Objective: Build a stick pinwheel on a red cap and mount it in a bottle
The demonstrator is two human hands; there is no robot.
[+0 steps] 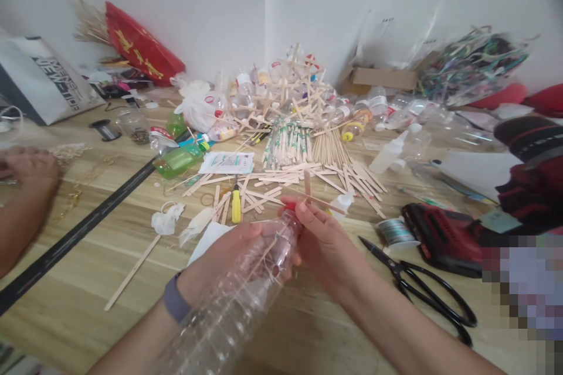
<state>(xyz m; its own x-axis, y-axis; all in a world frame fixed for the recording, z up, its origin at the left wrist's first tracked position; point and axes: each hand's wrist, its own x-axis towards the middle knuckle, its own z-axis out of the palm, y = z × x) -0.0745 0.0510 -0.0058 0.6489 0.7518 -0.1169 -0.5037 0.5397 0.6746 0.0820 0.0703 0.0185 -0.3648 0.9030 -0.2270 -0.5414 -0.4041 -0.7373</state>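
A clear ribbed plastic bottle (246, 281) lies tilted across the lower middle, its neck pointing away from me. Wrapped round its upper part is my left hand (237, 252), with a grey band on the wrist. My right hand (319, 234) is closed at the red bottle cap (289, 207), thumb and fingers pinching there. Two wooden craft sticks (323, 202) stick out crosswise by the cap. A thin pale strand shows along the bottle; whether it is inside or outside, I cannot tell.
Loose craft sticks (264, 177), a yellow-handled screwdriver (236, 204) and a green bottle (179, 160) lie beyond my hands. Black scissors (422, 287), a wire spool (397, 233) and a red power tool (444, 237) are right. Another person's hand (29, 173) is left, near a black strip (88, 234).
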